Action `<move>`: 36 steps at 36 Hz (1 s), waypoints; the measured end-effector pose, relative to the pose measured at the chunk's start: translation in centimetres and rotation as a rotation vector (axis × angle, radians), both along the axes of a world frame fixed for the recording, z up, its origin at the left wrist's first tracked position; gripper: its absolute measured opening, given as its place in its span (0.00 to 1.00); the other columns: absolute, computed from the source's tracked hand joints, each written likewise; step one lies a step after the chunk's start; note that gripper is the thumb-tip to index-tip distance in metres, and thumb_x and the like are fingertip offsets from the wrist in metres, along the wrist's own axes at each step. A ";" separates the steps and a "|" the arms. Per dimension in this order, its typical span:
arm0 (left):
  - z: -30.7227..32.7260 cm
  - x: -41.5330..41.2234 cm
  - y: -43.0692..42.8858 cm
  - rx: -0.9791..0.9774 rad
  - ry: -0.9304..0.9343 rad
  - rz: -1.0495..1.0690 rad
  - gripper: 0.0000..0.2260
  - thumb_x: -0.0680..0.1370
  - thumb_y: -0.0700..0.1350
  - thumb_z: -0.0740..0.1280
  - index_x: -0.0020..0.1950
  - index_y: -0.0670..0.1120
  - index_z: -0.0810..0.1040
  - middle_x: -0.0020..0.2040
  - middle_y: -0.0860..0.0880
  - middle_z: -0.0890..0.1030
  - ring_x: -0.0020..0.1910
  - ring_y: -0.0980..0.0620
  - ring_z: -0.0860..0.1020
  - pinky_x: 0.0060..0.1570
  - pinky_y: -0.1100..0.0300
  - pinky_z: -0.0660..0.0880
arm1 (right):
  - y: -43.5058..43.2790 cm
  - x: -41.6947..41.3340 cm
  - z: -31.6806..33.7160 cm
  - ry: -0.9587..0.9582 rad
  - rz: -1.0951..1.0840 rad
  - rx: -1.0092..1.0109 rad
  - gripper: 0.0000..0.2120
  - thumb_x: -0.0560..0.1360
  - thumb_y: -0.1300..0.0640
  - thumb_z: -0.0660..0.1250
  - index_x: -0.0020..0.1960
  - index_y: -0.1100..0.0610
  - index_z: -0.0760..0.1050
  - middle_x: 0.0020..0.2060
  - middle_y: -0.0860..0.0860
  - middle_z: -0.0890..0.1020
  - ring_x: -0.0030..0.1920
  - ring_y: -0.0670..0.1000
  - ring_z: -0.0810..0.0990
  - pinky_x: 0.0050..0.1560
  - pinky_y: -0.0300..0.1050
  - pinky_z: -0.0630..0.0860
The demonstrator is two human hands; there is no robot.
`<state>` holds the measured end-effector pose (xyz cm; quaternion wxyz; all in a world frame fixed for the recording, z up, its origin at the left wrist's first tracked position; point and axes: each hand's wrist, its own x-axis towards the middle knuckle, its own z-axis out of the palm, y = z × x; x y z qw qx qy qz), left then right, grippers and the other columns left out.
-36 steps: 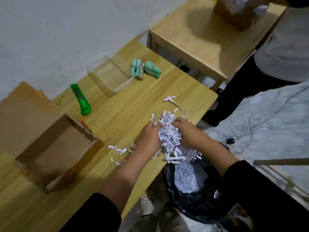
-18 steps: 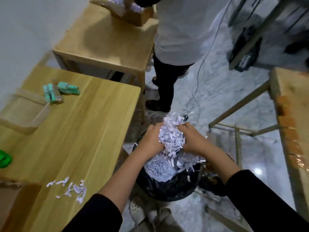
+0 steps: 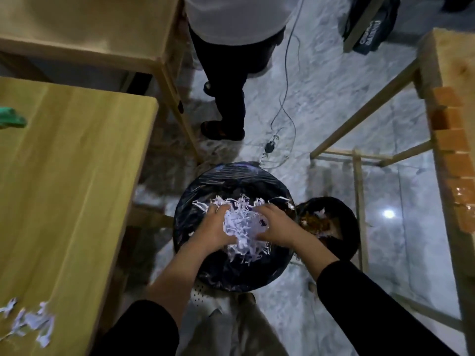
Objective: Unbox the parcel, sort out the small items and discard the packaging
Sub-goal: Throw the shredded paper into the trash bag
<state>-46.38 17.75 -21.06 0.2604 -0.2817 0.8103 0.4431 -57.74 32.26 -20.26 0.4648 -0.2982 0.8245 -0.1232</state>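
Observation:
A clump of white shredded paper [image 3: 244, 224] is pressed between my left hand [image 3: 214, 227] and my right hand [image 3: 275, 227]. Both hands are down inside the mouth of a round bin lined with a black bag [image 3: 231, 181], which stands on the floor beside my wooden table [image 3: 77, 176]. A few loose paper shreds [image 3: 33, 322] lie on the table near its front edge. At the table's far left edge shows part of a green item [image 3: 11, 118].
Another person [image 3: 231, 73] stands just beyond the bin next to a second wooden table [image 3: 102, 27]. A smaller dark bin [image 3: 331, 224] sits right of the black one. A cable [image 3: 282, 111] trails on the marble floor. A wooden bench [image 3: 449, 124] runs along the right.
My hands carried the shredded paper from the table edge over the bin and lowered it into the black bag. The view swung right and down; the cardboard box and the tray left the frame.

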 end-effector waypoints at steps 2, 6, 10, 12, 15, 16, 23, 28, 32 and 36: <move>-0.6 0.0 0.4 0.010 0.014 0.019 0.39 0.69 0.43 0.74 0.74 0.45 0.56 0.73 0.43 0.60 0.70 0.45 0.64 0.68 0.54 0.65 | 0.1 0.3 -0.7 0.018 -0.002 0.003 0.32 0.71 0.57 0.69 0.72 0.56 0.61 0.70 0.57 0.63 0.70 0.56 0.64 0.68 0.46 0.64; -1.1 -0.5 1.3 -0.040 0.016 0.053 0.28 0.76 0.43 0.65 0.73 0.45 0.58 0.71 0.44 0.65 0.68 0.46 0.67 0.64 0.55 0.67 | 0.2 0.5 -1.6 0.044 -0.036 -0.020 0.25 0.73 0.60 0.65 0.70 0.57 0.66 0.66 0.58 0.70 0.66 0.57 0.70 0.64 0.47 0.67; -1.1 -1.1 1.6 -0.180 0.069 0.055 0.17 0.78 0.35 0.57 0.67 0.41 0.71 0.66 0.41 0.73 0.63 0.44 0.72 0.59 0.56 0.70 | 0.3 0.5 -1.8 0.088 -0.053 -0.055 0.22 0.73 0.65 0.63 0.67 0.59 0.69 0.60 0.61 0.75 0.61 0.59 0.73 0.59 0.46 0.70; -1.1 -1.3 1.8 -0.221 0.090 0.051 0.17 0.77 0.32 0.57 0.64 0.40 0.74 0.63 0.41 0.75 0.60 0.44 0.74 0.59 0.54 0.72 | 0.3 0.6 -1.8 0.111 -0.066 -0.076 0.21 0.72 0.66 0.62 0.65 0.60 0.72 0.59 0.61 0.76 0.60 0.59 0.74 0.58 0.45 0.70; -1.1 -1.4 2.0 -0.270 0.139 0.026 0.15 0.76 0.31 0.59 0.60 0.39 0.77 0.57 0.41 0.76 0.54 0.42 0.76 0.54 0.50 0.74 | 0.4 0.6 -1.8 0.126 -0.105 -0.116 0.20 0.72 0.68 0.61 0.63 0.60 0.74 0.60 0.60 0.77 0.61 0.58 0.75 0.61 0.45 0.71; -1.1 -1.5 2.0 -0.283 0.154 0.025 0.14 0.76 0.32 0.60 0.59 0.40 0.78 0.56 0.42 0.76 0.52 0.42 0.77 0.53 0.49 0.74 | 0.4 0.6 -1.7 0.129 -0.112 -0.126 0.20 0.72 0.69 0.60 0.62 0.60 0.74 0.60 0.60 0.77 0.60 0.58 0.76 0.61 0.46 0.71; -0.1 -1.8 2.0 -0.378 0.143 -0.035 0.15 0.77 0.44 0.66 0.63 0.46 0.73 0.57 0.46 0.77 0.53 0.45 0.77 0.49 0.50 0.76 | 0.0 0.7 -0.6 0.162 -0.118 -0.166 0.20 0.72 0.69 0.59 0.62 0.61 0.74 0.58 0.59 0.78 0.58 0.57 0.76 0.59 0.46 0.73; 0.1 -2.2 2.0 -0.402 0.154 -0.124 0.15 0.78 0.49 0.63 0.60 0.43 0.77 0.58 0.47 0.74 0.55 0.46 0.75 0.50 0.52 0.75 | -0.4 0.7 0.3 0.174 -0.115 -0.178 0.19 0.72 0.69 0.59 0.62 0.61 0.74 0.57 0.60 0.78 0.57 0.57 0.76 0.59 0.47 0.73; 0.6 -1.8 1.8 -0.428 0.151 -0.148 0.15 0.79 0.48 0.61 0.62 0.43 0.75 0.59 0.46 0.74 0.57 0.45 0.75 0.51 0.51 0.74 | -0.8 0.9 1.5 0.185 -0.103 -0.171 0.19 0.72 0.69 0.59 0.62 0.61 0.74 0.59 0.59 0.77 0.59 0.57 0.76 0.60 0.47 0.73; 2.5 -1.3 0.9 -0.453 0.177 -0.127 0.15 0.79 0.48 0.60 0.62 0.42 0.75 0.60 0.46 0.75 0.57 0.45 0.74 0.52 0.51 0.74 | -1.6 0.9 3.3 0.187 -0.062 -0.169 0.19 0.73 0.68 0.59 0.63 0.61 0.73 0.60 0.59 0.76 0.59 0.58 0.75 0.60 0.51 0.74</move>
